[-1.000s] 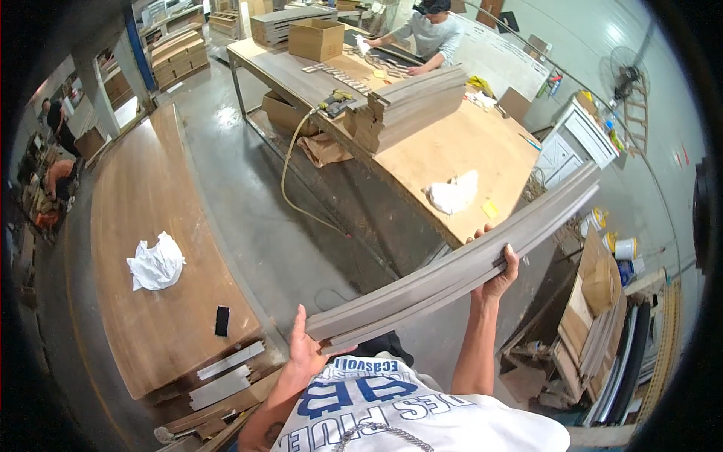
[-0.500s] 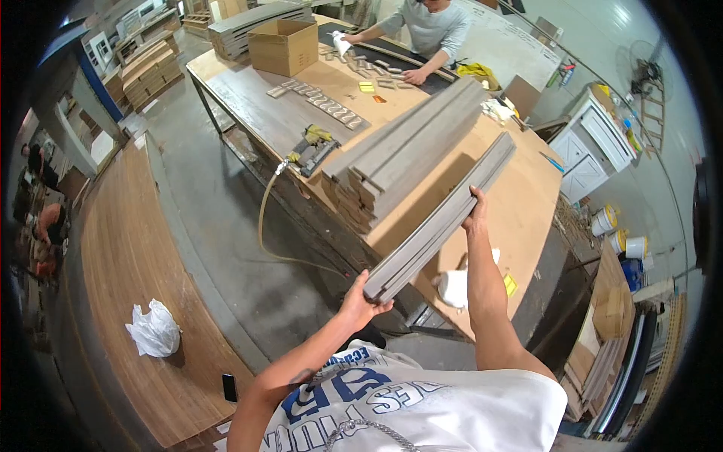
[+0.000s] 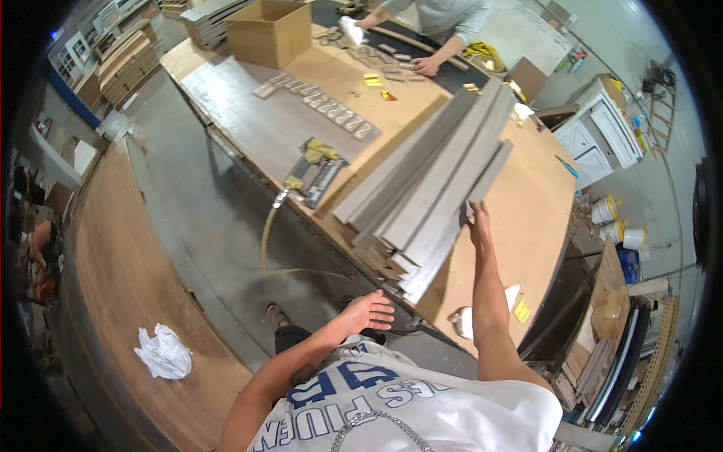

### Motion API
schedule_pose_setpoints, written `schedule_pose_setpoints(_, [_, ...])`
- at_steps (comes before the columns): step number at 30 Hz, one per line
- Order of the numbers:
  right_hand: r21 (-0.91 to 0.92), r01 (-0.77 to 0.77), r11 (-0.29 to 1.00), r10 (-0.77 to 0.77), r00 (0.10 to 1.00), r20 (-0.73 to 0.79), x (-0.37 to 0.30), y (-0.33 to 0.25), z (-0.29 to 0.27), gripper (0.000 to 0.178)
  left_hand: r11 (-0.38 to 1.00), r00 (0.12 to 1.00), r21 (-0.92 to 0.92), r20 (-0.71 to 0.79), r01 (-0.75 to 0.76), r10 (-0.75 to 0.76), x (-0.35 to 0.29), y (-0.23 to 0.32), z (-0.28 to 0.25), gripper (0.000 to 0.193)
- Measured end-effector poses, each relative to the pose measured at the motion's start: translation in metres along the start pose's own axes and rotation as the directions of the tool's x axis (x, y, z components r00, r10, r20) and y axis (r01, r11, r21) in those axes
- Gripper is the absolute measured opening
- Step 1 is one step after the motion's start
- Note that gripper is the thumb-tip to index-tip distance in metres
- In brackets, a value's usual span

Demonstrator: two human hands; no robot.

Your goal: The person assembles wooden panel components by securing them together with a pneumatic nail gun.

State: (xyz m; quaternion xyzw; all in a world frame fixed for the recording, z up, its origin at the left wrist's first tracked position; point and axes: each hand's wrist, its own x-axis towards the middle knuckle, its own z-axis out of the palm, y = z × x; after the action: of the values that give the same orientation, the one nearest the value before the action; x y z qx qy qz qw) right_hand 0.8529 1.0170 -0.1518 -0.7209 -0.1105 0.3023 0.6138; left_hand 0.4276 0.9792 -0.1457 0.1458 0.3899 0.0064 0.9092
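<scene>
A stack of long grey boards [image 3: 444, 188] lies slantwise on the worktable [image 3: 527, 218], its near ends uneven by the table's front edge. Beyond those near ends, my left hand [image 3: 367, 312] is empty, palm up with its fingers stretched out. My right hand [image 3: 477, 224] rests against the right side of the outermost board, fingers extended rather than wrapped round it; part of its contact is hidden. Left of the stack, a nail gun [image 3: 315, 172] with a yellowish air hose lies near the table edge.
A flat grey panel [image 3: 256, 124] carries a row of small wooden pieces [image 3: 324, 107]. Behind it stands a cardboard box [image 3: 269, 34]. Across the table, a co-worker's hand [image 3: 425, 66] is near loose wood blocks. At lower left, a white plastic bag [image 3: 163, 352] sits on a brown panel.
The boards I held in both hands now lie on the right side of the stack. My left hand has let go; the right stays at the boards' edge.
</scene>
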Motion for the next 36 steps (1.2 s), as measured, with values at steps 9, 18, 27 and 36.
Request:
schedule_pose_setpoints(9, [-0.180,0.286,0.941,-0.310,0.942,-0.124,-0.027,0.099,-0.036,0.043,0.986,0.985,0.085,0.104,-0.143,0.134,-0.121,0.120,-0.183,0.052])
schedule_pose_setpoints(18, [-0.569,0.060,0.820,-0.250,0.932,-0.262,-0.165,0.026,-0.029,0.035,0.961,0.941,0.140,-0.211,-0.240,0.265,-0.279,0.278,-0.361,0.047])
schedule_pose_setpoints(27, [-0.725,-0.299,0.621,-0.233,0.812,-0.535,-0.280,-0.046,-0.089,0.038,0.894,0.930,0.412,-0.225,-0.179,0.290,-0.230,0.491,-0.378,0.045])
schedule_pose_setpoints(36, [-0.615,0.113,0.780,-0.469,0.757,-0.455,-0.386,-0.185,0.214,0.058,0.577,0.822,0.587,0.365,-0.567,0.437,-0.148,0.583,-0.214,0.055])
